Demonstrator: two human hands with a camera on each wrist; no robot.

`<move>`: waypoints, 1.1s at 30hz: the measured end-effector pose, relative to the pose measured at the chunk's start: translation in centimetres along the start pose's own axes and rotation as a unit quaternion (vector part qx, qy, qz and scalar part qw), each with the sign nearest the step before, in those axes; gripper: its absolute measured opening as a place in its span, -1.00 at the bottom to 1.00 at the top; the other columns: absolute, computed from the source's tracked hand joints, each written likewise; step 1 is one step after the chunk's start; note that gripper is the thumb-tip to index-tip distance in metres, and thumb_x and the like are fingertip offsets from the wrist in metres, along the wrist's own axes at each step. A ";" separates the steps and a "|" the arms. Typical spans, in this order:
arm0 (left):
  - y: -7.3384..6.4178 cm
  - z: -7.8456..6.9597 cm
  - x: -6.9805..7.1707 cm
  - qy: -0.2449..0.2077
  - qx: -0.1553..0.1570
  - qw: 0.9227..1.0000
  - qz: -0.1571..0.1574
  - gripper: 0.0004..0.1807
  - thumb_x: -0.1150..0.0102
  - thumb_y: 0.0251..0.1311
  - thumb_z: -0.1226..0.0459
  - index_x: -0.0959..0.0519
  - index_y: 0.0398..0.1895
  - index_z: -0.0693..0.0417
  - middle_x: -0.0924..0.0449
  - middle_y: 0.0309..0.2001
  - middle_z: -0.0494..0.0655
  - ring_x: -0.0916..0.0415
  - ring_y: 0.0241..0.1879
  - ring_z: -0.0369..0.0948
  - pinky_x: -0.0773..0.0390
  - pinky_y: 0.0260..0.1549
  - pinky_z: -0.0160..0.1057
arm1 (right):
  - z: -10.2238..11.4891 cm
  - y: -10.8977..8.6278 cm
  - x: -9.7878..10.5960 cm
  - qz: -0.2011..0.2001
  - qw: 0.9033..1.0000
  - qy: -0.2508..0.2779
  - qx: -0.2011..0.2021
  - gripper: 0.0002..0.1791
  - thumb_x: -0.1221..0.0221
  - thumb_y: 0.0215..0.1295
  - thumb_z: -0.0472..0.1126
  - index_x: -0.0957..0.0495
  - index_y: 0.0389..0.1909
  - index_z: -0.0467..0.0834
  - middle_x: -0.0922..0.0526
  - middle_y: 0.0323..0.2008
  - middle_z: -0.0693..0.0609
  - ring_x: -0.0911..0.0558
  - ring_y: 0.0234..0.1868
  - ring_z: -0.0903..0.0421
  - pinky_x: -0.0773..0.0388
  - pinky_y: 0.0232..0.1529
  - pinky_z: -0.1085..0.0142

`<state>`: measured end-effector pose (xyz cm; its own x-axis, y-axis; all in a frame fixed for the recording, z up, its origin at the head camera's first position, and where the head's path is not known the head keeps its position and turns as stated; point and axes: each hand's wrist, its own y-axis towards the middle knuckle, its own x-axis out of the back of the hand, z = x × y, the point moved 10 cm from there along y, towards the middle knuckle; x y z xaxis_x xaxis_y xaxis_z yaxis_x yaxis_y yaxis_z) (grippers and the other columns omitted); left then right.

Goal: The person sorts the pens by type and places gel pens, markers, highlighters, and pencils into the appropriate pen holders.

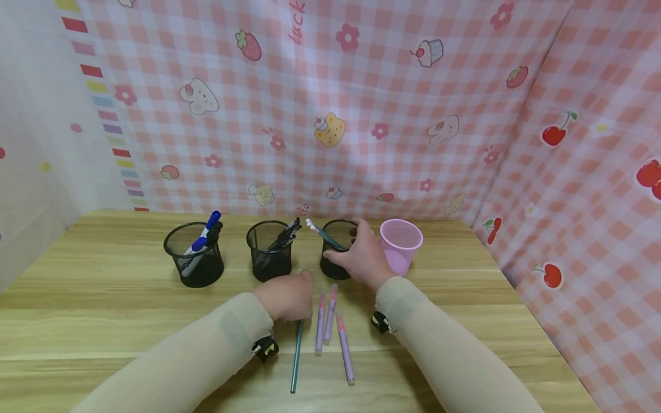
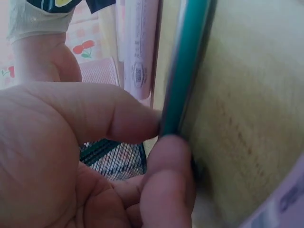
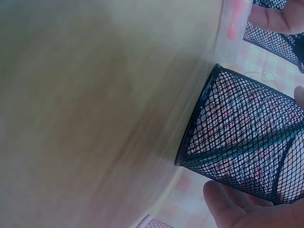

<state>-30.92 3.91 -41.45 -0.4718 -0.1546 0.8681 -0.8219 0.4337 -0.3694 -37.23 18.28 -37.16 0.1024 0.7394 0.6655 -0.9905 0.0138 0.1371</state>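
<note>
Teal and slim, the pencil (image 1: 296, 357) is lying on the desk (image 1: 103, 310), the left hand (image 1: 286, 295) pinching its far end, the right hand (image 1: 364, 258) gripping a mesh cup (image 1: 330, 269) that (light, I'd guess) could be tipping if tugged sideways.

- Head view: bright, soft, fairly even light; gingham backdrop (image 1: 289, 115) has paler sheen nr. ctr.
- Soft shadows on wood-grain surface (image 1: 77, 321) under sleeves (image 1: 191, 344); light seems from above.
- Wide-angle stretch twd. edges; ctr. reasonably sharp.
- L wrist view: upper L washed out; green pencil (image 2: 185, 66) soft, w/ pale streak along one edge; surface blurred, marker (image 2: 280, 204) in lower R corner out of focus.
- R wrist view: dimmer, hazy; surface smeared, shadowy; black mesh cup (image 3: 247, 137) much crisper.
</note>
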 end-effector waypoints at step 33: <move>-6.1 -1.6 11.1 -0.172 -0.147 0.941 -0.253 -0.44 -0.23 0.48 0.27 -0.23 0.42 -0.01 -0.58 -0.35 -0.10 -0.41 -0.58 -0.22 -0.44 -0.56 -0.23 | -0.1 0.3 -0.1 -0.003 1.000 0.009 0.003 0.08 -0.58 0.11 0.02 -0.18 0.52 -0.21 -0.50 0.32 -0.29 -0.56 0.31 -0.19 -0.56 0.31 -0.03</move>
<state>-30.61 0.99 -29.02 -0.1605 -0.6629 0.7313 -0.8693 0.4459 0.2133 -37.52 18.34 -37.28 0.1060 0.7513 0.6514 -0.9894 0.0144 0.1444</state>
